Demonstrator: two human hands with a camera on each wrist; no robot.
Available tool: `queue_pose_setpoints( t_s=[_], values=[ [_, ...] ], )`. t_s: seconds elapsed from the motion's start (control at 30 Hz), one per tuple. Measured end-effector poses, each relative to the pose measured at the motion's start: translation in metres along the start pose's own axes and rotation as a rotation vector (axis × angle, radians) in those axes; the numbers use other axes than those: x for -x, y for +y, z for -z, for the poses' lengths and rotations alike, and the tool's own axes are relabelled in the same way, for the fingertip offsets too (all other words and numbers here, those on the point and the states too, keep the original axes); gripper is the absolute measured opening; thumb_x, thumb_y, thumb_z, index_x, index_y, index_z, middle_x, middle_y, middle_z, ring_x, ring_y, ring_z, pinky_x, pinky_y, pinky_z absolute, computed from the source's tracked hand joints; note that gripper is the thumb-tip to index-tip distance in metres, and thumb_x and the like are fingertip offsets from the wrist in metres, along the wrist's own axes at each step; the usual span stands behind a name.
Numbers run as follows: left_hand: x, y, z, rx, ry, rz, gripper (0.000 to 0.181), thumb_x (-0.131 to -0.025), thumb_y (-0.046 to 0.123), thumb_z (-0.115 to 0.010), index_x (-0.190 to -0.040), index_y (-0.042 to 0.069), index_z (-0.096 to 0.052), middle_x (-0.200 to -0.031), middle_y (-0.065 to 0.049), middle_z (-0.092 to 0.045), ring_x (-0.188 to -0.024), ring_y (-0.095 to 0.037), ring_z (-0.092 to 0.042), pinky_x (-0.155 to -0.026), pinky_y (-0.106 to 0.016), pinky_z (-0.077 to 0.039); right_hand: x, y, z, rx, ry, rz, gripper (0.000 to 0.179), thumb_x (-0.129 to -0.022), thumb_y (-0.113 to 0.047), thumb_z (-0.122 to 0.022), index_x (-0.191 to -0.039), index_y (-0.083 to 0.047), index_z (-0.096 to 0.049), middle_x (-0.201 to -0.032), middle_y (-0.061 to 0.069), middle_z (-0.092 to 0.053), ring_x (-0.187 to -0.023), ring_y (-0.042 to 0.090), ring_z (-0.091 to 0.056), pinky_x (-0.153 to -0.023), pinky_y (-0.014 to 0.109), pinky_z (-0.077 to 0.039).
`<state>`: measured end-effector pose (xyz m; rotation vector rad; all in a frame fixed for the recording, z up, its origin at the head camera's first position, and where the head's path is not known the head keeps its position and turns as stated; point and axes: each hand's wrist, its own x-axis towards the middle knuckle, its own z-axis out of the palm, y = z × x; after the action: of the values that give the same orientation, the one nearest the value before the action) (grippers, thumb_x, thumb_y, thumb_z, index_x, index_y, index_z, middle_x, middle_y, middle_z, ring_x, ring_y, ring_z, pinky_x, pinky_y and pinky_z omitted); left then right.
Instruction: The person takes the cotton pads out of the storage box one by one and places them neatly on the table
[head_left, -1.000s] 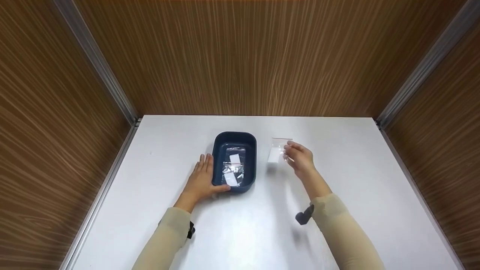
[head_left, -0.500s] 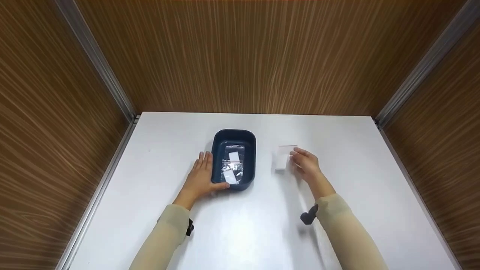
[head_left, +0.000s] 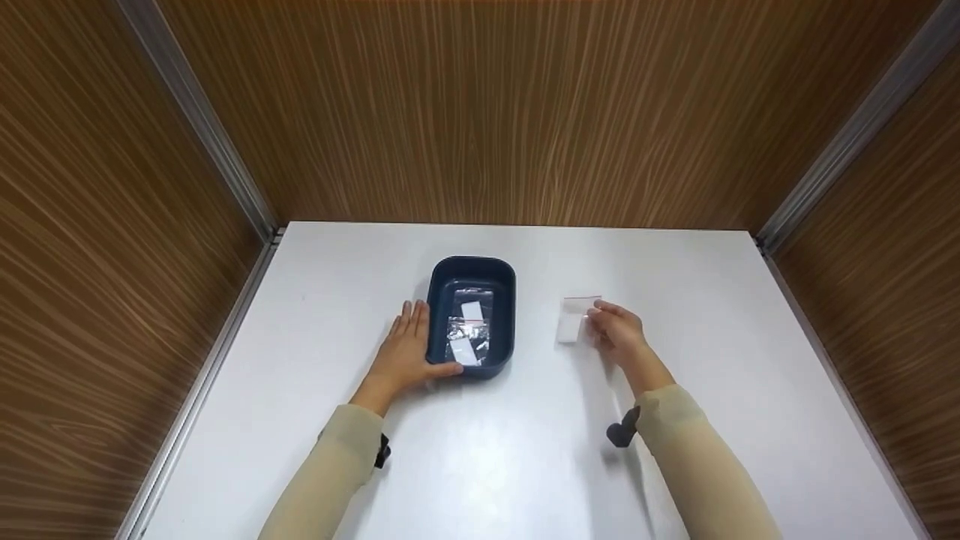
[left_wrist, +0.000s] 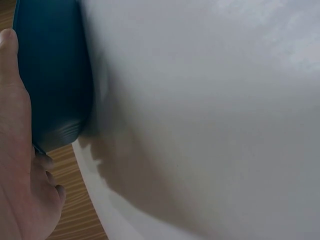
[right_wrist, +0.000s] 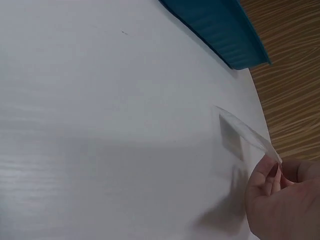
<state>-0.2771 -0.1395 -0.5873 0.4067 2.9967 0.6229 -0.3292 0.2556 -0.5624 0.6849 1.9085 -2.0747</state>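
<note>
dark blue, the open tray (head_left: 510, 315) sits on the desk (head_left: 480, 457) with two zip-lock bags (head_left: 464, 351) inside, the nearer overlapping the farther; my left grip (head_left: 406, 355) lies spread along its left side, thumb at its near end; my right grip (head_left: 621, 334) pinches a third zip-lock bag (head_left: 570, 325) by its side edge, right of the tray; as i judge it, two bags are in, one is outside

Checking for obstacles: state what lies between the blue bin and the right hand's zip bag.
The head view shows only bare white tabletop between the blue bin and zip bag.
</note>
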Motion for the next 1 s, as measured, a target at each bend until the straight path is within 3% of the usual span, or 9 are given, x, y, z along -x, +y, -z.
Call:
queue_pose_setpoints(
  t_s=[0.13, 0.37, 0.6, 0.83, 1.0],
  values=[
    [-0.001, 0.0, 0.0, 0.0, 0.004, -0.004, 0.14, -0.068, 0.083, -0.067, -0.158, -0.001, 0.001, -0.166, -0.016, 0.004, -0.154, -0.032, 0.006, -0.125, -0.042, -0.002, -0.01, 0.008, 0.003, 0.031, 0.02, 0.023, 0.05, -0.098, -0.015, -0.063, -0.145, -0.007, -0.049, -0.097, -0.002, -0.064, -0.08, 0.01, -0.06, -0.067, 0.022, -0.05],
    [0.0, 0.001, 0.0, 0.004, 0.007, -0.002, 0.14, -0.068, 0.082, -0.067, -0.158, -0.001, 0.0, -0.166, -0.017, 0.004, -0.154, -0.031, 0.006, -0.125, -0.042, -0.002, -0.009, 0.007, 0.007, 0.112, -0.001, 0.055, 0.05, -0.099, -0.013, -0.058, -0.147, -0.006, -0.047, -0.097, 0.002, -0.064, -0.079, 0.013, -0.063, -0.073, 0.026, -0.056],
    [0.001, 0.0, -0.001, -0.04, 0.014, -0.018, 0.142, -0.066, 0.09, -0.058, -0.158, -0.003, -0.002, -0.166, -0.021, -0.004, -0.154, -0.034, 0.002, -0.125, -0.044, -0.005, -0.009, 0.005, 0.009, 0.202, 0.038, 0.145, 0.05, -0.097, -0.009, -0.053, -0.147, -0.002, -0.047, -0.099, 0.008, -0.061, -0.077, 0.015, -0.062, -0.075, 0.028, -0.056],
    [0.001, 0.0, -0.001, -0.021, 0.015, -0.017, 0.142, -0.067, 0.087, -0.062, -0.158, -0.004, -0.003, -0.166, -0.021, -0.003, -0.154, -0.034, 0.002, -0.125, -0.044, -0.005, -0.009, 0.001, 0.011, 0.191, 0.103, 0.186, 0.046, -0.1, -0.013, -0.051, -0.145, 0.0, -0.049, -0.13, 0.021, -0.056, -0.102, 0.023, -0.06, -0.09, 0.031, -0.054],
    [0.001, 0.0, 0.001, -0.024, 0.006, -0.015, 0.143, -0.066, 0.088, -0.061, -0.157, -0.004, -0.002, -0.165, -0.021, -0.001, -0.154, -0.034, 0.004, -0.125, -0.043, -0.004, -0.009, 0.0, 0.015, 0.145, 0.109, 0.195, 0.046, -0.102, -0.013, -0.05, -0.146, 0.001, -0.047, -0.138, 0.02, -0.053, -0.123, 0.03, -0.054, -0.103, 0.036, -0.049]
  ],
)
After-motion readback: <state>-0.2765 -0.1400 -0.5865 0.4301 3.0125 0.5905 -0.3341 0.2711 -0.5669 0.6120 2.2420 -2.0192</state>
